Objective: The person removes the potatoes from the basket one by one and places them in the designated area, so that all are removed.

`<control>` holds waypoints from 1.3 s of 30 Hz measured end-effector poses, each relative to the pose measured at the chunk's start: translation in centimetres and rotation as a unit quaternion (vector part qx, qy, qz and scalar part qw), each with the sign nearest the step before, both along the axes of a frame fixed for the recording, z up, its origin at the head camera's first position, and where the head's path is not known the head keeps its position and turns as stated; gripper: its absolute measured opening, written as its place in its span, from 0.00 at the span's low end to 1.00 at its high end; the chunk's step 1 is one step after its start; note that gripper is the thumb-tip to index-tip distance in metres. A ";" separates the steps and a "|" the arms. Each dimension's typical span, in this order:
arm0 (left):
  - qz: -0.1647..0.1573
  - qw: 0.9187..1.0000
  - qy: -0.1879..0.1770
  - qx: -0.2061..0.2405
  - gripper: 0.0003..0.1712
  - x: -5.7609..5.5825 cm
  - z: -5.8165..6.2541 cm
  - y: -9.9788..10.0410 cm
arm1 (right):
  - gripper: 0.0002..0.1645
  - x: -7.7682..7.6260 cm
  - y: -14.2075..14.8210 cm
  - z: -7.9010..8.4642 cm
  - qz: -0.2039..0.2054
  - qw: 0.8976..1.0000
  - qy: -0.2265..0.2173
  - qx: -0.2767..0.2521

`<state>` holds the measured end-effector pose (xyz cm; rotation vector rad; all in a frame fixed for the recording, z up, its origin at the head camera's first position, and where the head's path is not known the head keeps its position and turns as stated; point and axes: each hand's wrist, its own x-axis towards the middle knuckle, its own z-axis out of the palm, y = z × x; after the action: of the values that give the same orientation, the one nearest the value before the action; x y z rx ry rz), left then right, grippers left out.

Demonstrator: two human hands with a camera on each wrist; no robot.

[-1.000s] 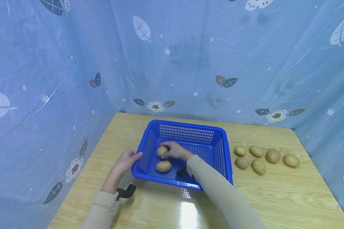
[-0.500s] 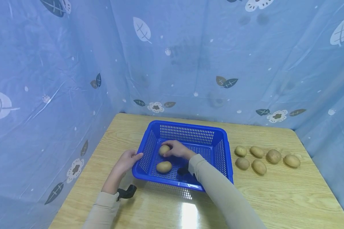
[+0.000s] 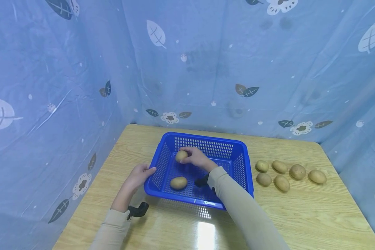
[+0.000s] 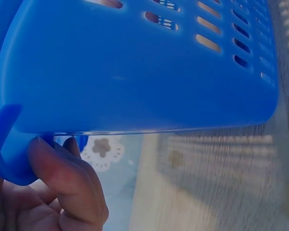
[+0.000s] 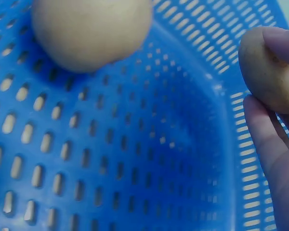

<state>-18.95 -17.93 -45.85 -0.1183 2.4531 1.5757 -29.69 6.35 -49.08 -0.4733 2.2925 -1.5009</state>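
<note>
A blue plastic basket (image 3: pixel 200 201) with slotted walls stands on the wooden table. My left hand (image 3: pixel 138 176) grips its left rim, thumb on top and fingers curled beneath, as the left wrist view shows of the fingers (image 4: pixel 67 178). Inside the basket, my right hand (image 3: pixel 196 158) pinches a round potato (image 3: pixel 181 156) between thumb and fingers, near the back left. In the right wrist view this held potato (image 5: pixel 267 72) is at the right edge. A second potato (image 3: pixel 178 183) lies on the basket floor at the front left, nearer the right wrist camera.
To the right of the basket, several loose potatoes (image 3: pixel 282 183) lie in two rough rows on the table (image 3: pixel 315 215). A blue patterned curtain (image 3: pixel 212 69) hangs behind the table and along both sides. Black wrist mounts (image 3: pixel 139 209) stick out from the forearms.
My right hand has carried the round potato up and slightly to the right, toward the back of the basket. The left hand stays on the rim, and the other potato lies where it was.
</note>
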 end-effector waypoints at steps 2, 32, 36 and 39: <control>0.001 1.000 0.000 0.006 0.20 0.0 0.0 0.0 | 0.37 0.0 0.0 0.4 -0.005 1.000 -0.002 -0.014; -0.015 0.999 0.006 0.036 0.20 -0.2 -0.4 -0.2 | 0.37 1.4 3.9 6.3 -0.054 0.992 0.003 -0.113; -0.014 0.999 0.005 0.034 0.20 0.0 -0.3 -0.3 | 0.36 1.9 4.6 6.8 -0.059 0.990 0.010 -0.126; -0.013 0.999 0.002 0.032 0.20 0.0 -0.2 -0.3 | 0.36 2.4 5.2 7.2 -0.060 0.989 0.015 -0.132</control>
<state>-18.95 -18.24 -46.05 -0.0733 2.3959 1.6427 -27.30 11.54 -41.88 -0.4359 2.1866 -1.8824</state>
